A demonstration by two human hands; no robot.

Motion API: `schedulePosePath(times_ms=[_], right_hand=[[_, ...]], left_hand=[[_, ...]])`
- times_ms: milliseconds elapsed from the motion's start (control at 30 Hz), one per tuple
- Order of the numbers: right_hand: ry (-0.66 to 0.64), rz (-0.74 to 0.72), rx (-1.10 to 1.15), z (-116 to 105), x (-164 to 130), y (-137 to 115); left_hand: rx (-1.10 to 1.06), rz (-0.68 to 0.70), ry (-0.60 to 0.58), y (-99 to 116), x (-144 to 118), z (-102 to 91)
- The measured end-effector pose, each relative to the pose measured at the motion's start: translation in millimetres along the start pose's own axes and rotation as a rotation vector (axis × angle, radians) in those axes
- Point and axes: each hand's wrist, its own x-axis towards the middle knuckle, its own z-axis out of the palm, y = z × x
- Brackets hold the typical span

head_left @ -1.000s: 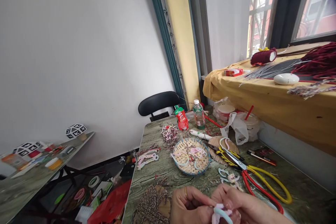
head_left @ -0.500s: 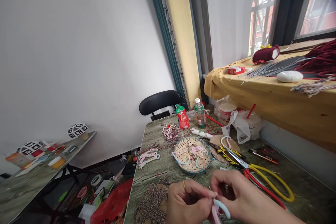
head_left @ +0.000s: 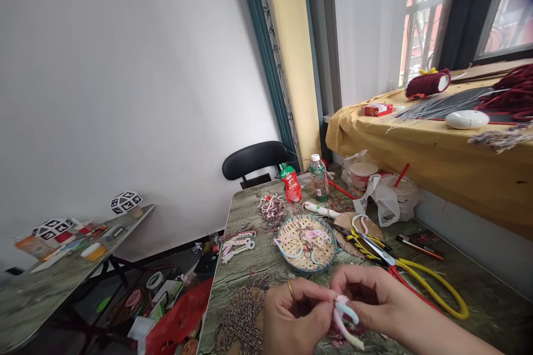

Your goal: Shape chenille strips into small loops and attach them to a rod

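Note:
At the table's near edge my left hand (head_left: 296, 313), with a ring on one finger, pinches a soft pastel cord (head_left: 342, 328). My right hand (head_left: 370, 297) grips the same cord from the other side, fingers closed. Pink, light blue and pale yellow ends hang below the fingertips; the part between the fingers is hidden. Just beyond sits a round woven basket (head_left: 307, 263) with more pastel cord pieces (head_left: 316, 237) in it. Close to my left hand lies a bundle of brown speckled cord (head_left: 241, 319) wound on card.
Scissors with red and yellow handles (head_left: 387, 258) lie right of the basket, by a cardboard disc (head_left: 377, 227). Knotted pastel strips (head_left: 238, 247) and a tangled cord pile (head_left: 271, 208) are at left. Behind stand a red pouch (head_left: 292, 188) and a bottle (head_left: 319, 180).
The cord between my hands has shifted, and its pink and yellow end now hangs out toward the lower right. The blue end curls closer to my fingers. The view has moved slightly.

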Motion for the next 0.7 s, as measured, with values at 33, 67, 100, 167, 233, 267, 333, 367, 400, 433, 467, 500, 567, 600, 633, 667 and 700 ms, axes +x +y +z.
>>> schedulePosePath(times_ms=[33,67,100,167,233,267,333,367,400,433,467,500,567,600,633,667,700], right_hand=[[0.07,-0.045,-0.152,-3.9,0.6,1.5],[0.152,-0.094,-0.327,-10.6,1.1,3.8],[0.236,-0.139,-0.496,-19.3,1.5,6.9],[0.386,-0.154,-0.681,-37.6,1.5,13.2],[0.423,-0.062,-0.572,-48.3,0.0,16.1],[0.381,-0.02,-0.432,-48.4,-1.3,15.2],[0.188,0.033,-0.097,-38.7,-3.9,8.8],[0.06,0.041,0.049,-30.7,-4.8,4.1],[-0.043,0.07,0.131,-22.2,-5.2,-0.6],[-0.084,0.087,0.148,-14.7,-5.1,-4.7],[-0.082,0.085,0.111,-9.2,-4.7,-7.6],[-0.038,0.062,0.018,-6.4,-4.1,-8.8],[0.076,-0.049,-0.26,-10.1,-3.3,-5.1],[0.117,-0.104,-0.414,-16.2,-3.3,-0.3],[0.151,-0.139,-0.561,-24.2,-3.7,6.1],[0.192,-0.138,-0.689,-33.1,-4.4,13.2],[0.236,-0.109,-0.789,-41.8,-5.3,20.3]], left_hand=[[-0.008,-0.019,-0.008,0.4,-0.4,-0.2],[-0.015,-0.043,-0.019,0.9,-0.8,-0.6],[-0.02,-0.062,-0.027,1.5,-1.0,-1.3],[-0.015,-0.068,-0.028,2.8,-1.1,-2.6],[0.002,-0.05,-0.02,3.7,-0.6,-3.2],[0.009,-0.043,-0.016,4.0,-0.3,-2.9],[0.014,-0.033,-0.015,3.8,0.1,-1.7],[0.013,-0.028,-0.016,3.5,0.2,-0.8],[0.016,-0.019,-0.017,2.8,0.3,0.1],[0.031,-0.004,-0.016,2.0,0.3,0.9],[0.058,0.012,-0.008,0.9,0.4,1.6],[0.089,0.023,0.004,-0.4,0.6,2.2],[0.143,0.013,0.027,-2.8,1.2,3.1],[0.155,-0.009,0.032,-3.7,1.6,3.3],[0.158,-0.035,0.033,-4.2,1.8,3.3],[0.159,-0.058,0.032,-4.2,1.9,3.1],[0.16,-0.072,0.032,-3.7,1.9,2.6]])
